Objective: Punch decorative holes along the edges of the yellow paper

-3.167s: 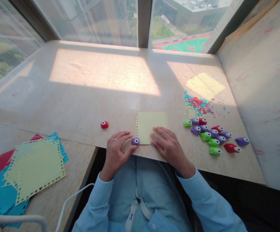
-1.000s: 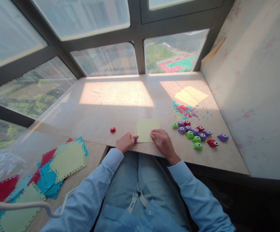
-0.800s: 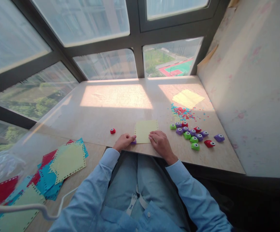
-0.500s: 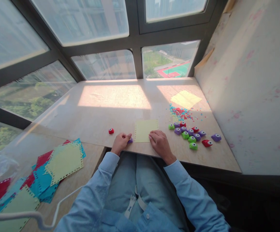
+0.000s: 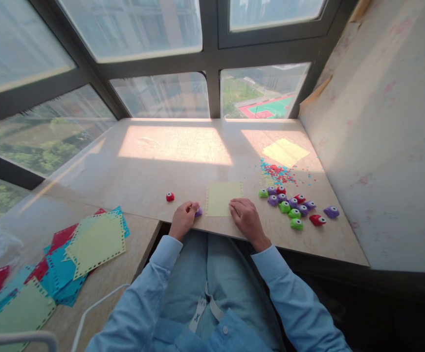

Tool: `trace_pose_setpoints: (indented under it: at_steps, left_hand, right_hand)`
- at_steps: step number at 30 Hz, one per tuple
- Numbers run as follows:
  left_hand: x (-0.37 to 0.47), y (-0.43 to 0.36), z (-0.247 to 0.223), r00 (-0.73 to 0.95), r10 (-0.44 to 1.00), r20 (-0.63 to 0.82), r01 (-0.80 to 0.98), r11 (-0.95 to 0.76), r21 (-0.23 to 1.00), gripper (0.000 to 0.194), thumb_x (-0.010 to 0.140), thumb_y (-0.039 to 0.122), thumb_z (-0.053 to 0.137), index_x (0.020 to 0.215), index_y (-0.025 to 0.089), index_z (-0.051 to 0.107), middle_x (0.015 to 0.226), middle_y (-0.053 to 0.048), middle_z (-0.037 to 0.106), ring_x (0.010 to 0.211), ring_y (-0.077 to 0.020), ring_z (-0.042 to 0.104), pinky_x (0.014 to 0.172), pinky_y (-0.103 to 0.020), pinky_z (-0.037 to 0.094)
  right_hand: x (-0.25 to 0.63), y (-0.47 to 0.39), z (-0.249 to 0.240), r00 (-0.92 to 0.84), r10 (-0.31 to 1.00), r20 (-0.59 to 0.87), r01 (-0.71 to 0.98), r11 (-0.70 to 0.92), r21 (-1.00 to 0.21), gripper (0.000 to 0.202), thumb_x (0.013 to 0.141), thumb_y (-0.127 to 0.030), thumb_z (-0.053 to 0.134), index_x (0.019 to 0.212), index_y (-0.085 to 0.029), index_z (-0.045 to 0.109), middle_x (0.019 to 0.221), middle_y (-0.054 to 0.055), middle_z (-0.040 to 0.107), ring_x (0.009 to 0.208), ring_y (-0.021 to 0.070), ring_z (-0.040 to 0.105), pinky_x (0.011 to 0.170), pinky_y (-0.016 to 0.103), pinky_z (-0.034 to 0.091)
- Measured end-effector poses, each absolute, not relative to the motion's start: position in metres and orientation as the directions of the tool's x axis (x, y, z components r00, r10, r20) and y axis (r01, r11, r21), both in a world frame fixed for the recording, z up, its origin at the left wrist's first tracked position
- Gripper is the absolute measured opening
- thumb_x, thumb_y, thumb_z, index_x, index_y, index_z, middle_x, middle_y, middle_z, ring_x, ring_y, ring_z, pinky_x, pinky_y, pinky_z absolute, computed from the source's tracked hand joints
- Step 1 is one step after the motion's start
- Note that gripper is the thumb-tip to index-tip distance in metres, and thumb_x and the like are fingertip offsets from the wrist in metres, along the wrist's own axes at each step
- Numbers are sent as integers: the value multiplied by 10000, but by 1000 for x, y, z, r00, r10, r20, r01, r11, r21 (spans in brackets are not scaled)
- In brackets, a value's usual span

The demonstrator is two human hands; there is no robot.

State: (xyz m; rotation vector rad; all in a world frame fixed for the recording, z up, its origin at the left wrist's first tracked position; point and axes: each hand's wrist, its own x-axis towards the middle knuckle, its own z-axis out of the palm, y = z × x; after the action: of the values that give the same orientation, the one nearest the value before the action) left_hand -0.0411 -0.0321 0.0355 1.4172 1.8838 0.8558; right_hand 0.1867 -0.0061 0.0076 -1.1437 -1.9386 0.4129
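Note:
A pale yellow sheet of paper [image 5: 219, 199] lies on the table before me, with small holes along its left and right edges. My left hand [image 5: 183, 218] is closed round a small purple craft punch [image 5: 198, 212], just left of the sheet's lower left corner. Most of that punch is hidden by the fingers. On the sheet's right edge, my right hand [image 5: 247, 220] rests with curled fingers gripping the paper. A red craft punch [image 5: 170, 196] stands apart, beyond my left hand.
Several green, purple and red punches [image 5: 284, 207] cluster at the right. Behind them are scattered paper dots [image 5: 278, 172] and another yellow sheet [image 5: 285, 152]. Punched coloured sheets [image 5: 97, 244] and a white cable [image 5: 87, 310] lie left. Windows and a papered wall [image 5: 391, 171] border the table.
The view has shifted slightly. Both hands keep nearly the same places at the sheet, and the punch stays in my left hand.

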Motion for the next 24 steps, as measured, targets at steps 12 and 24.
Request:
trace_pose_setpoints:
  at_steps: [12, 24]
  left_hand:
    - [-49, -49, 40, -223, 973, -64, 501, 171, 849, 417, 892, 497, 430, 883, 157, 671, 795, -51, 673, 738, -188, 593, 680, -286, 449]
    - [-42, -61, 28, -180, 977, 112, 718, 53, 694, 374, 896, 503, 496, 933, 178, 676, 807, -60, 684, 813, -220, 600, 775, -349, 458]
  right_hand:
    - [187, -6, 5, -223, 843, 490, 564, 521, -640, 189, 918, -216, 518, 922, -187, 704, 987, 112, 716, 964, 257, 624, 894, 450, 479]
    - [187, -5, 5, -215, 853, 475, 568, 505, -650, 204, 923, -228, 510, 929, -188, 710, 984, 111, 717, 958, 253, 624, 904, 438, 476]
